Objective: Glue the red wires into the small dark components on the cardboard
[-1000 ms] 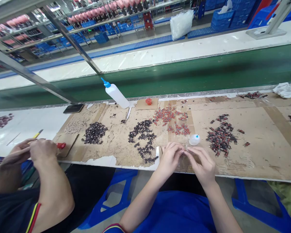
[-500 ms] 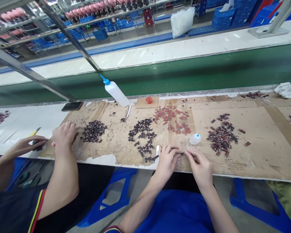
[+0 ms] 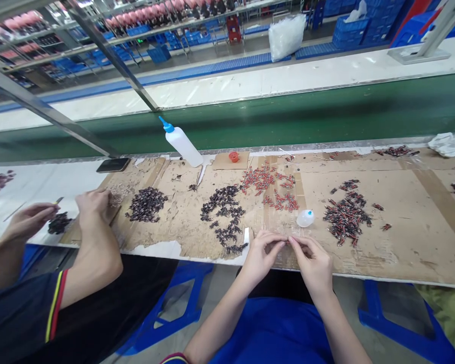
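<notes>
My left hand (image 3: 261,253) and my right hand (image 3: 314,260) meet at the near edge of the cardboard-covered bench (image 3: 402,242), fingertips pinched together on a small part (image 3: 287,239) too tiny to make out. A small clear bottle (image 3: 304,218) lies just beyond my fingers. A pile of dark parts (image 3: 224,215) spreads to the left of my left hand. Red parts (image 3: 273,187) lie scattered further back, and a heap of red-and-black parts (image 3: 346,215) sits to the right.
A co-worker's hands (image 3: 93,205) work at the left beside another dark pile (image 3: 147,203). A white squeeze bottle with a blue nozzle (image 3: 182,144) leans at the back, near a red cap (image 3: 233,156) and a phone (image 3: 112,165). A green conveyor belt (image 3: 288,119) runs behind.
My hands stay together at the bench edge, fingers shifting slightly. The co-worker's nearer hand moved from near their body forward to the cardboard beside the dark pile.
</notes>
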`<action>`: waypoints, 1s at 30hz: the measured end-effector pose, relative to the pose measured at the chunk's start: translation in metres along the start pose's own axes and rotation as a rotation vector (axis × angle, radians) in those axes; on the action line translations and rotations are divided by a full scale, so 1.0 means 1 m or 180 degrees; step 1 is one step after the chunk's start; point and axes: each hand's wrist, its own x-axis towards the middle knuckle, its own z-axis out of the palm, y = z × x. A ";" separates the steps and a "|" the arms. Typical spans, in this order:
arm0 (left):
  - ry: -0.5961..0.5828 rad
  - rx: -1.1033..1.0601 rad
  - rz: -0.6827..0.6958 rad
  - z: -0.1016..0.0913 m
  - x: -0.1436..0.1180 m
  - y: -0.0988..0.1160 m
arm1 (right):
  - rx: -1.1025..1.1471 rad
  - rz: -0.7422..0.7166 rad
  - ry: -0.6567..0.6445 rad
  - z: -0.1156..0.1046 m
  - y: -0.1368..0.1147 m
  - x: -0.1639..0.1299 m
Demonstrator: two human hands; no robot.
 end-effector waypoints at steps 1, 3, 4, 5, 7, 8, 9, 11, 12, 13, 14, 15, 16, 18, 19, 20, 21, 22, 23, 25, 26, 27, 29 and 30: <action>0.0014 -0.0046 -0.0010 0.000 0.000 0.000 | 0.0009 0.0004 0.0010 0.000 -0.001 0.000; 0.0045 -0.0115 -0.0030 0.000 0.000 0.000 | 0.0011 -0.0037 0.0042 0.000 -0.003 -0.001; 0.0054 -0.0152 -0.0047 0.000 -0.001 0.000 | 0.0000 -0.0091 0.0075 0.001 -0.005 -0.001; 0.0055 -0.0195 -0.0073 0.001 -0.001 -0.001 | -0.0017 -0.0158 0.0118 0.001 -0.006 -0.001; 0.0046 -0.0300 -0.0140 0.001 -0.001 -0.001 | -0.0047 -0.0297 0.0205 0.000 -0.009 -0.001; 0.0039 -0.0352 -0.0170 0.001 -0.001 -0.001 | -0.0054 -0.0360 0.0242 0.000 -0.010 -0.001; 0.0029 -0.0392 -0.0191 0.001 -0.001 -0.001 | -0.0054 -0.0415 0.0267 0.000 -0.011 -0.001; 0.0026 -0.0419 -0.0203 0.001 -0.001 0.001 | -0.0039 -0.0502 0.0295 -0.001 -0.012 0.000; 0.0037 -0.0405 -0.0200 0.001 -0.001 0.002 | -0.0026 -0.0527 0.0299 -0.001 -0.013 0.000; 0.0048 -0.0381 -0.0197 0.002 -0.001 0.003 | -0.0004 -0.0539 0.0296 -0.002 -0.013 0.001; 0.0060 -0.0351 -0.0195 0.002 -0.001 0.005 | 0.0029 -0.0528 0.0288 -0.002 -0.013 0.001; 0.0074 -0.0318 -0.0195 0.002 -0.002 0.006 | 0.0071 -0.0481 0.0271 -0.002 -0.012 0.001; 0.0094 -0.0287 -0.0197 0.002 -0.002 0.008 | 0.0130 -0.0399 0.0242 -0.003 -0.012 0.002; 0.0124 -0.0241 -0.0204 0.002 -0.003 0.010 | 0.0302 -0.0151 0.0139 -0.003 -0.010 0.001; 0.0143 -0.0225 -0.0206 0.002 -0.003 0.011 | 0.0415 0.0001 0.0042 -0.004 -0.009 0.001; 0.0164 -0.0211 -0.0210 0.002 -0.004 0.013 | 0.0545 0.0160 -0.0086 -0.005 -0.009 0.001; 0.0181 -0.0198 -0.0209 0.002 -0.005 0.014 | 0.0687 0.0304 -0.0228 -0.006 -0.008 0.001; 0.0190 -0.0182 -0.0202 0.002 -0.006 0.015 | 0.0833 0.0434 -0.0363 -0.008 -0.008 0.001; 0.0183 -0.0159 -0.0193 0.002 -0.006 0.017 | 0.0970 0.0547 -0.0475 -0.010 -0.007 0.001; 0.0118 -0.0093 -0.0157 0.001 -0.007 0.019 | 0.1179 0.0728 -0.0578 -0.013 -0.007 0.002; 0.0071 -0.0056 -0.0137 0.001 -0.007 0.021 | 0.1240 0.0797 -0.0582 -0.015 -0.007 0.003; 0.0041 -0.0018 -0.0122 0.002 -0.008 0.022 | 0.1276 0.0851 -0.0568 -0.015 -0.007 0.003; 0.0017 0.0053 -0.0104 0.002 -0.008 0.024 | 0.1300 0.0900 -0.0518 -0.016 -0.008 0.005; 0.0020 0.0084 -0.0105 0.003 -0.008 0.026 | 0.1307 0.0890 -0.0484 -0.016 -0.009 0.005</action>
